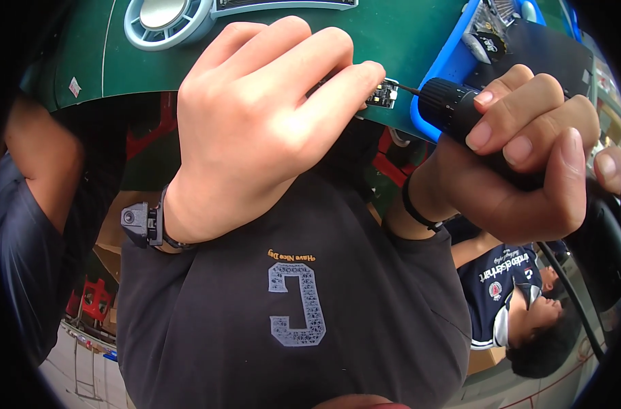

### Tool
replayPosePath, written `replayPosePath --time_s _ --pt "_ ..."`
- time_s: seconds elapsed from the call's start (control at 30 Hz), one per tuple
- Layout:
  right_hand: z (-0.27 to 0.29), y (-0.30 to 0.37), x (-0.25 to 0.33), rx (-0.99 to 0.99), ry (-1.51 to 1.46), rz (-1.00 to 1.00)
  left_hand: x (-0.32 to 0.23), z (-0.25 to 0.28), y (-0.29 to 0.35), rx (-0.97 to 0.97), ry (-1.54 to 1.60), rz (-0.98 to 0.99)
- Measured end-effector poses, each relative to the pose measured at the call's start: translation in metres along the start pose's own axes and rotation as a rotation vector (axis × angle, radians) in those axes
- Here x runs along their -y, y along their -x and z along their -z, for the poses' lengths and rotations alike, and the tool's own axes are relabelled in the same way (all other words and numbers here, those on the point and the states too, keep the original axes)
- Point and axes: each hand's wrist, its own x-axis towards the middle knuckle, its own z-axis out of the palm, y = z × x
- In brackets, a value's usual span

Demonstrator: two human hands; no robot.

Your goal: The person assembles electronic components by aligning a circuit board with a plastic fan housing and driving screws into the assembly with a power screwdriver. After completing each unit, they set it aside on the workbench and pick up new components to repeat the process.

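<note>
My left hand [263, 116] is closed over a small black circuit board [385, 97]; only the board's right end, with light-coloured parts on it, shows past my thumb and finger. In my right hand [528, 143] is a black electric screwdriver [450, 108], held nearly level with its thin bit pointing left. The bit's tip reaches the exposed end of the board; whether it sits in a screw is too small to tell. My fingers hide the rest of the board.
Below the hands is a green tabletop [85, 61]. A pale blue round fan-like housing [137, 31] lies at the far left. At the right stands a blue tray [425, 123] holding small packets and parts. People sit close on both sides: an arm [48, 157] left, a dark shirt [501, 286] right.
</note>
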Motion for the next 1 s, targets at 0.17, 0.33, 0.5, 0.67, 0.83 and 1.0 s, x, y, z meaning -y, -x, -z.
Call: replayPosePath --time_s 0.17,0.33,0.5,0.67,0.83,1.0 --pt "0.001 0.010 0.030 -0.130 -0.021 -0.074 0.004 0.004 -0.004 0.040 0.050 -0.049" --pt "0.054 0.023 0.103 -0.595 0.124 0.143 -0.010 0.010 -0.008 0.161 -0.021 -0.051" --pt "0.107 0.029 0.110 -0.641 0.240 0.062 -0.025 0.012 -0.015 0.195 -0.119 -0.091" --pt "0.110 0.034 0.066 -0.660 0.326 0.018 -0.014 0.016 -0.005 0.211 -0.189 -0.042" --pt "0.103 0.037 0.046 -0.616 0.344 -0.028 -0.004 0.002 0.015 0.167 -0.093 0.018" --pt "0.096 0.031 0.038 -0.569 0.334 -0.076 0.003 0.001 0.020 0.167 -0.111 0.023"
